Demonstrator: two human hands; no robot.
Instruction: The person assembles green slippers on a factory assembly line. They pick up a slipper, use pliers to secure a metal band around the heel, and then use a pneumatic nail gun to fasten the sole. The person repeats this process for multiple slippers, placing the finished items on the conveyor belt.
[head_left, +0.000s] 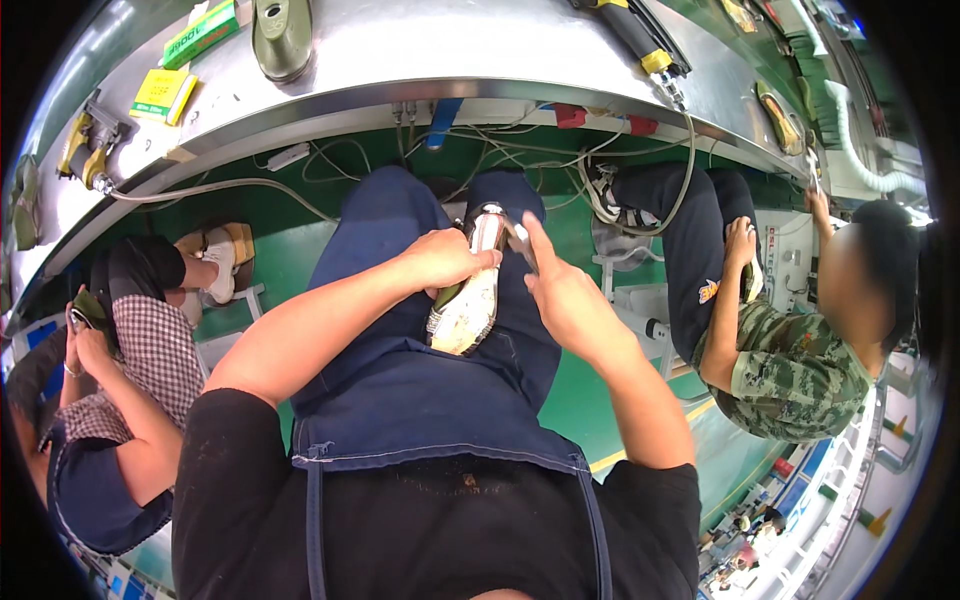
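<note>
Blue apron [420, 390], left hand [445, 258] gripping shoe [468, 300], yellow box [160, 93]

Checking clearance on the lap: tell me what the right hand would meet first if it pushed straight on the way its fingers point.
The right hand points up and left; its fingers hold a small metal tool close to the shoe held by the left hand. It would likely meet the shoe's top end first, though depth is unclear.

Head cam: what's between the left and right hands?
The shoe, sole up, on the apron in the lap. The left hand grips its side; the right hand holds a small metal tool at its far end.
</note>
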